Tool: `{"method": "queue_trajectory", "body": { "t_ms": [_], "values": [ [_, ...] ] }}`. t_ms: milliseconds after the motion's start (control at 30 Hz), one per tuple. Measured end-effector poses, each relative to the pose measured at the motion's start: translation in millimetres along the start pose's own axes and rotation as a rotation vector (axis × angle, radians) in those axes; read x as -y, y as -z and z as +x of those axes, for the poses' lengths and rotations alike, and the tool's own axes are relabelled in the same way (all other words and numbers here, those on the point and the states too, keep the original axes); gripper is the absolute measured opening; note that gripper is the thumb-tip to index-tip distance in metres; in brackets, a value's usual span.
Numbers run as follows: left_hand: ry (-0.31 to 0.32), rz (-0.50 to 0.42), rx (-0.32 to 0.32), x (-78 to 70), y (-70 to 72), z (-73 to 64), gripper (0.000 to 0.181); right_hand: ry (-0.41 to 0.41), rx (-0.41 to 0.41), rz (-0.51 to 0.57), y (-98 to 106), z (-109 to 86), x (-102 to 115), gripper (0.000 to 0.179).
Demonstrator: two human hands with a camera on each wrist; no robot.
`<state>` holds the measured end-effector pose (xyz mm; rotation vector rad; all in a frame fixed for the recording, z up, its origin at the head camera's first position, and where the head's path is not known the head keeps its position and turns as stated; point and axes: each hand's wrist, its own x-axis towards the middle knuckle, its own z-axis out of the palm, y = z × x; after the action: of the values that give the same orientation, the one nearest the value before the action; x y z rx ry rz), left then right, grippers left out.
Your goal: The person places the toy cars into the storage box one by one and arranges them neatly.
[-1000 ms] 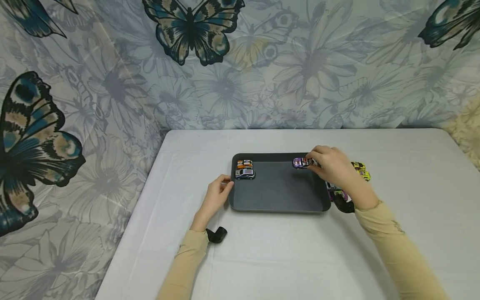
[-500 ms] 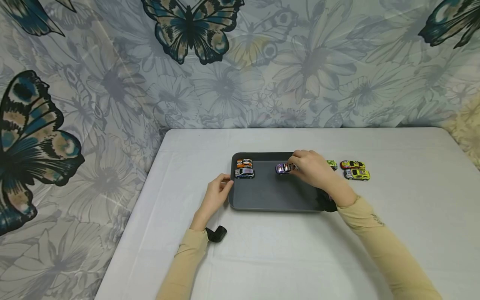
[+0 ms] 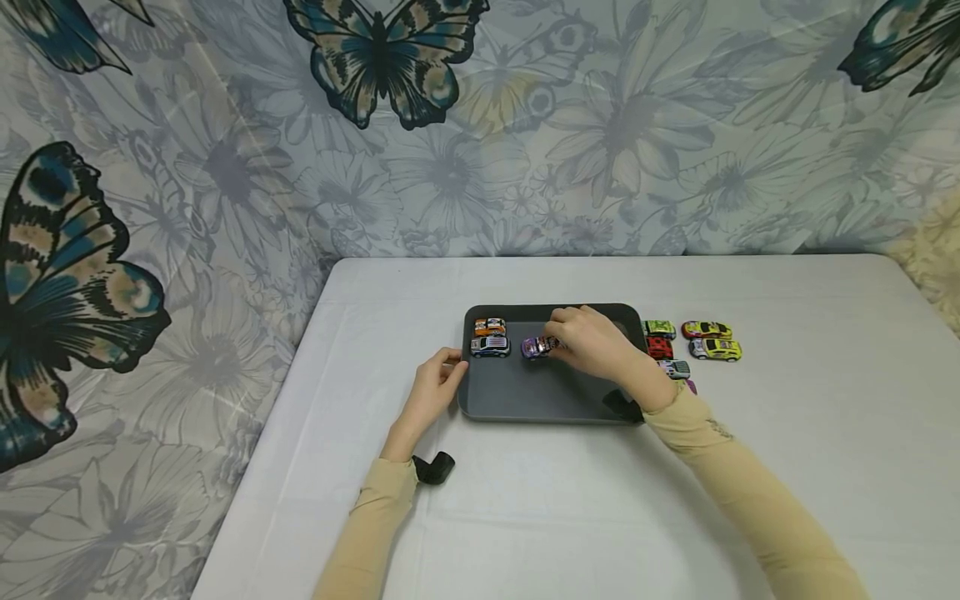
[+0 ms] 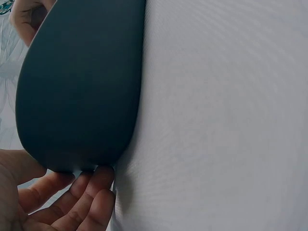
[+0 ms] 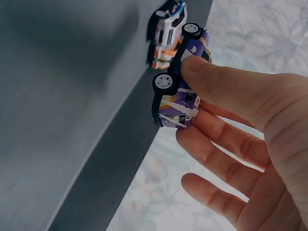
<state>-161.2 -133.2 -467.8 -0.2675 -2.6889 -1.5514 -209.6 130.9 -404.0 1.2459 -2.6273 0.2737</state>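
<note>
My right hand [image 3: 596,346] pinches a purple toy car [image 3: 535,347] between thumb and fingers, over the dark grey tray [image 3: 555,404]. In the right wrist view, the toy car [image 5: 180,106] is tilted, with two wheels facing the camera. At the tray's left end, my left hand [image 3: 430,387] holds the rim; the left wrist view shows its fingertips [image 4: 102,175] against the outer wall. Inside the tray, near its left end, an orange toy car [image 3: 490,327] sits just behind a silver-and-black toy car [image 3: 490,347].
Right of the tray are a green toy car [image 3: 660,329], a red one [image 3: 660,348] and a silver one [image 3: 675,368], with a purple one partly hidden by the arm. Farther right stand two yellow toy cars [image 3: 715,349]. A patterned cloth [image 3: 450,192] hangs behind the white table [image 3: 525,517].
My right hand has carried the purple toy car leftward across the tray, from its right end toward the silver-and-black toy car. The left hand has stayed at the rim.
</note>
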Motion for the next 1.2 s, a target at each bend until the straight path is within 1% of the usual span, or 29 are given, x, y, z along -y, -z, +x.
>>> {"method": "queue_trajectory", "body": {
  "t_ms": [300, 600, 867, 1200],
  "values": [
    [0.008, 0.004, 0.002, 0.5, 0.1, 0.1, 0.025, 0.027, 0.017, 0.002, -7.9, 11.0, 11.4, 0.023],
    [0.01, 0.001, 0.009, 0.4, -0.3, 0.1, 0.025, 0.056, 0.034, 0.032, -14.1, 24.7, 23.0, 0.021],
    [0.015, -0.003, 0.005, 0.8, -0.3, 1.5, 0.024, 0.059, 0.078, 0.064, -22.8, 38.1, 29.9, 0.021],
    [0.012, -0.002, 0.003, 1.3, -0.6, 1.2, 0.023, 0.044, 0.141, 0.117, -29.4, 48.7, 35.2, 0.019]
  ]
}}
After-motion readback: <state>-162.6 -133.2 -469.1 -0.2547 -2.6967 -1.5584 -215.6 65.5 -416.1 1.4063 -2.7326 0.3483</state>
